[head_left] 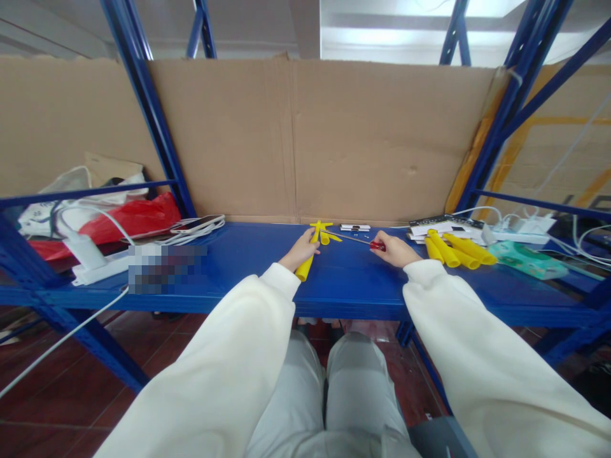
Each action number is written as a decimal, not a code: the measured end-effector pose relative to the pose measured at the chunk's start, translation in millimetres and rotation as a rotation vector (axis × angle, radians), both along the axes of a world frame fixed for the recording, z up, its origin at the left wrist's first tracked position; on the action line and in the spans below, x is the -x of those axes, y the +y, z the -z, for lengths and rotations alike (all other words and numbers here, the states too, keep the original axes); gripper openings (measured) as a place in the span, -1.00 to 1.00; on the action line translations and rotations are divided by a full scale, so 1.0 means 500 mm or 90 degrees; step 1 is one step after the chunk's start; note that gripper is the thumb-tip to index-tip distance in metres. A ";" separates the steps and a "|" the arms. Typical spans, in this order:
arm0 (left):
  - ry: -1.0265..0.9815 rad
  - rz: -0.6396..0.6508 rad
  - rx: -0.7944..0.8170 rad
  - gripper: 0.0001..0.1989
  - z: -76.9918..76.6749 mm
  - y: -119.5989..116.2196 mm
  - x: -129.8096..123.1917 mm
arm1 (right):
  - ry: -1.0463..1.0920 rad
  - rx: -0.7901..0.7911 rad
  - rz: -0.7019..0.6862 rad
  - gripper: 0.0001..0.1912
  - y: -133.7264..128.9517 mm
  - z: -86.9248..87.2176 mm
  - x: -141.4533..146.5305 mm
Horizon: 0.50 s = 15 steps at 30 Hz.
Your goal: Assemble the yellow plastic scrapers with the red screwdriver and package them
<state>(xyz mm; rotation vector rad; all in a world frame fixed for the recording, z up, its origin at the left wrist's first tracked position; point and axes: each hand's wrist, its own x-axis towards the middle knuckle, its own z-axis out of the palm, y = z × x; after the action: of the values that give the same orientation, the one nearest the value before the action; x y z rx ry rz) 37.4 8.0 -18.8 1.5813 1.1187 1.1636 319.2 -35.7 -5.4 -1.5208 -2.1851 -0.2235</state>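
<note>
Near the middle of the blue shelf, my left hand (pixel 300 250) is closed around a yellow plastic tube (pixel 304 270). A flat-armed yellow piece (pixel 326 231) lies just beyond my fingers; I cannot tell whether it is joined to the tube. My right hand (pixel 395 249) grips a screwdriver (pixel 378 245) by its red handle. The long thin shaft points left, its tip reaching the yellow parts by my left fingers. Whether the tip sits on a screw is too small to tell. Behind the shaft is a small white and black item (pixel 355 227) with tiny bits beside it.
Several yellow tubes (pixel 461 251) lie at the right, beside papers (pixel 442 228), a green packet (pixel 529 259) and a power strip with cables (pixel 520 234). Another power strip (pixel 102 270) and a red bag (pixel 133 216) are at the left. Cardboard (pixel 229 140) closes off the back.
</note>
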 end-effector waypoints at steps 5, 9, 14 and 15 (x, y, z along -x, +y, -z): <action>0.004 -0.009 -0.003 -0.38 -0.004 -0.006 -0.001 | -0.023 0.000 -0.002 -0.94 -0.005 -0.002 0.003; 0.013 -0.015 0.003 -0.38 -0.009 -0.012 -0.002 | -0.034 0.012 0.002 -0.89 -0.007 -0.003 0.005; 0.030 -0.020 0.012 -0.39 -0.018 -0.022 -0.004 | -0.041 0.019 -0.001 -0.83 -0.008 -0.005 0.008; 0.031 -0.023 0.013 -0.39 -0.020 -0.024 -0.005 | -0.042 0.018 0.001 -0.82 -0.008 -0.005 0.009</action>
<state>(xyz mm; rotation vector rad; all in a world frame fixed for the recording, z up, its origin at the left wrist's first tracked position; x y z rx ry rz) 39.8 -4.1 -9.1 1.5870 1.1907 1.1391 314.9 -39.7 -2.8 -1.5510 -2.2478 -0.2465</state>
